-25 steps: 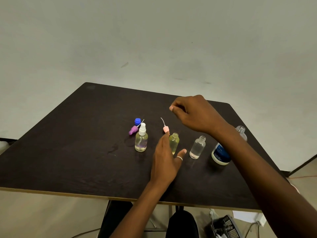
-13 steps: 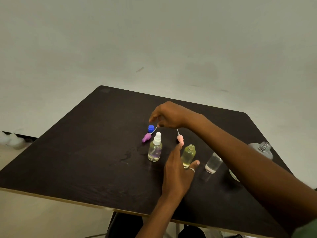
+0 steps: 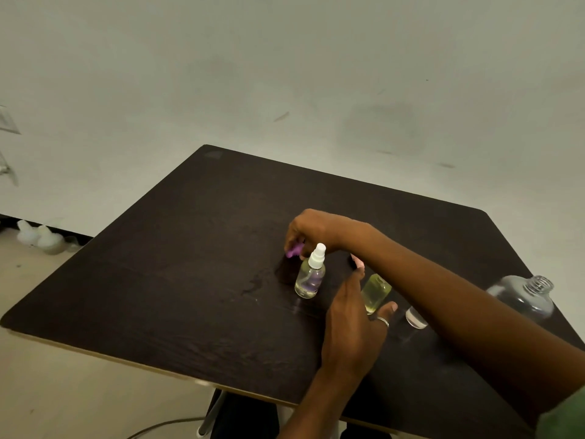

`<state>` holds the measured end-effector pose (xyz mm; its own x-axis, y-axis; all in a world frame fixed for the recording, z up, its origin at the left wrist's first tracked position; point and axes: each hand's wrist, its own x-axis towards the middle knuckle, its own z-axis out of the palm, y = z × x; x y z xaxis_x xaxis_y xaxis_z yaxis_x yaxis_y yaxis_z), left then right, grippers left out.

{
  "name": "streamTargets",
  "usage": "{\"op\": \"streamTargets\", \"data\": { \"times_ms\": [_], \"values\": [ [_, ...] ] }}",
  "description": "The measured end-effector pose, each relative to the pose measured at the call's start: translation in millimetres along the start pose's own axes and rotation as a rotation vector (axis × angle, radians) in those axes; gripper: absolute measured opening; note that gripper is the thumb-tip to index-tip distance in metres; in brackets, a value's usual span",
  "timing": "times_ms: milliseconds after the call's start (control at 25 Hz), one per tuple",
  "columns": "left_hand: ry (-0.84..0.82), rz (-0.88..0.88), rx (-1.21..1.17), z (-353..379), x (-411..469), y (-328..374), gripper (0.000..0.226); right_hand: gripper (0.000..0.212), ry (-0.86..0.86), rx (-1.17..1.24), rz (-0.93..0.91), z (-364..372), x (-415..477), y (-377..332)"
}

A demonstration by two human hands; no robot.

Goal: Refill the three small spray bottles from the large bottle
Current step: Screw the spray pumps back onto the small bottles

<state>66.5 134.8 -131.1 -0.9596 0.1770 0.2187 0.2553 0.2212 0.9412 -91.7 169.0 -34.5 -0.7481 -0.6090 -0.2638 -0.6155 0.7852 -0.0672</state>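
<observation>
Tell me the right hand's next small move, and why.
Probably lift the purple spray head off the table and carry it toward an open bottle. The right hand has its fingers curled on it, the yellow bottle stands with no head, and the left hand lies open beside that bottle. The white-headed bottle is capped.

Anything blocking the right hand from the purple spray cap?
Nothing visible. The right hand is at the purple spray cap, fingers pinching it. The clear bottle with white sprayer stands close beside it, nearer the camera.
</observation>
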Motion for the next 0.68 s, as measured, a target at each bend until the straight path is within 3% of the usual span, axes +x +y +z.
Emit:
{"op": "streamTargets", "data": {
  "times_ms": [360, 680],
  "values": [
    [0.03, 0.03, -0.024, -1, 1, -3, 0.065, 0.027, 0.338, 0.234, 0.3, -83, -137, 7],
    [0.041, 0.093, -0.035, 0, 3, -4, 0.043, 0.026, 0.285, 0.195, 0.397, -86, -222, -18]
  ]
}}
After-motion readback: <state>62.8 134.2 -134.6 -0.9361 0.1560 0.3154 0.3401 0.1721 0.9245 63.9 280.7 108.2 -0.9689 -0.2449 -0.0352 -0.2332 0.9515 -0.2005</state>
